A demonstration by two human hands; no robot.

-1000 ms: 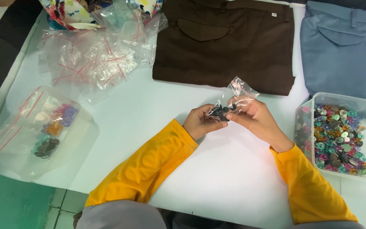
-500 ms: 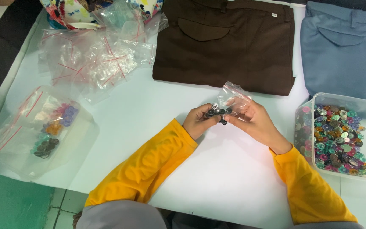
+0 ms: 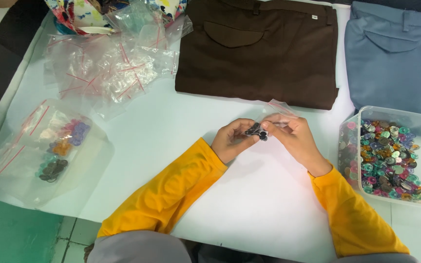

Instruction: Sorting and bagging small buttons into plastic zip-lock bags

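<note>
Over the middle of the white table, my left hand and my right hand meet. Together they pinch a small clear zip bag with a cluster of dark buttons at its lower end. The left fingers grip the button end; the right fingers hold the bag's upper part. Both arms wear yellow sleeves.
A clear tub of multicoloured buttons stands at the right. Folded brown trousers and blue trousers lie at the back. A pile of empty zip bags lies back left, and a large bag of filled button packets at the left.
The small bag has sunk lower between my hands and looks more crumpled; the hands have drawn slightly closer together around the dark buttons.
</note>
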